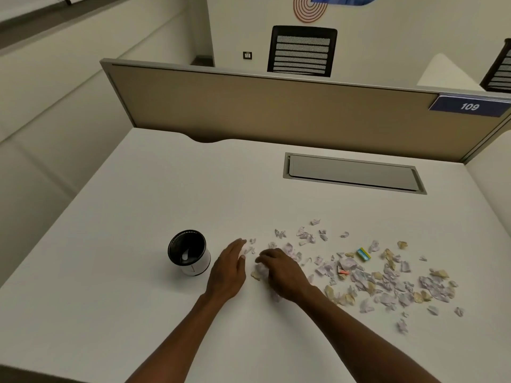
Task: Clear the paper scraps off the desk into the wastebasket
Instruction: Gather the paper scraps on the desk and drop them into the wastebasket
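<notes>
A: How much room is there on the desk [154, 189]?

B: Plenty. The whole left half and the near edge are bare white surface. The far edge runs along a tan partition [262, 111], and a grey cable hatch [354, 172] sits toward the far right corner.

A: Where is the wastebasket [190, 252]?

B: A small round one with a black rim and white wall stands upright on the desk, left of centre, well in from every edge. One pale scrap lies inside it.

A: And the paper scraps [387, 283]?

B: They are scattered in a loose band from the middle of the desk toward the right edge, mostly pale lilac and cream, with a small green-and-yellow piece [363, 254] among them.

A: The hands?

B: The left hand [229, 269] lies palm-down just right of the wastebasket, fingers stretched forward and loosely together, tips touching a few scraps. The right hand [282, 272] is beside it, fingers curled over a small heap of scraps at the left end of the band. I cannot tell whether it actually grips them. The two hands are near each other but not touching.
</notes>
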### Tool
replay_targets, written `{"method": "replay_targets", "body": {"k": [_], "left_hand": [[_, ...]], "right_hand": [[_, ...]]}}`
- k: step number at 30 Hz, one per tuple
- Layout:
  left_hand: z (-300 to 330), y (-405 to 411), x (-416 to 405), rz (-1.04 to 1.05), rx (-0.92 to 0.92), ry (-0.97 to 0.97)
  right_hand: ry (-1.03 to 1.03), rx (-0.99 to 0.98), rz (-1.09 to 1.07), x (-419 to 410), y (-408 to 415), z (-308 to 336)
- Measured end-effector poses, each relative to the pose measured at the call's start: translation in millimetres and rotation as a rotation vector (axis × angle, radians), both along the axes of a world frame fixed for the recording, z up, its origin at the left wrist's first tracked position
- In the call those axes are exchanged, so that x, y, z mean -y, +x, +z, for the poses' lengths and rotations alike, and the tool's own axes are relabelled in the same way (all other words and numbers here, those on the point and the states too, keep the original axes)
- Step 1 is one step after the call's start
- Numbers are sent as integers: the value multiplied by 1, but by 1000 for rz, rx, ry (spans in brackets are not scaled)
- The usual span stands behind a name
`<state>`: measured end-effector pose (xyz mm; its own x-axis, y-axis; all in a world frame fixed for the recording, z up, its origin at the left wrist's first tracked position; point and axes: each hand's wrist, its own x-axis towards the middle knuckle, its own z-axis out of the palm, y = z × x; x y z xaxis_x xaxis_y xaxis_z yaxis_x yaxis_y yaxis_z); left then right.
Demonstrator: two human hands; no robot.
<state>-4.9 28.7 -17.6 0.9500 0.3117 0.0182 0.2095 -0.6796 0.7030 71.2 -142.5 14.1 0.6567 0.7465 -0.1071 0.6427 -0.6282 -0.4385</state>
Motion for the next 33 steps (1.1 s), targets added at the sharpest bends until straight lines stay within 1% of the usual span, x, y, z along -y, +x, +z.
{"method": "replay_targets", "body": {"k": [3,5,6,8,11,13,15,17,20,23,25,26,28,31,33], "left_hand": [[2,8,-1,-79,-56,48],[1,13,1,-158,-89,110],[0,15,3,-195,-111,136],[-2,16,9,-251,-145,172],[-6,10,20,-266,-122,174],[-6,2,26,-243,-82,131],[-6,-6,31,-220,-65,80],[-5,-15,33,-167,-64,4],[-3,-27,32,-72,-34,-47],[-2,-34,29,23,7,-43],[-2,-38,26,72,22,-44],[-1,-40,25,85,22,-48],[-1,-43,22,81,-4,-54],[-1,-43,15,10,-94,-49],[2,-38,10,-30,-152,-57]], "right_hand": [[99,58,-202,4,2,0],[100,69,-332,8,6,1],[81,53,-356,10,7,2],[31,23,-315,14,7,-1],[-19,31,-183,18,-1,-7],[13,2,-149,20,-6,-8],[85,-30,-178,18,-10,-7],[124,-30,-242,14,-9,-5],[67,-48,-262,5,-3,-1],[-20,-40,-135,4,-1,-1],[-27,-9,-41,6,-6,-4],[-10,-26,-30,8,-9,-5],[54,-70,-63,13,-15,-6],[150,-49,-197,22,-13,-6],[96,-57,-225,27,-7,-4]]}}
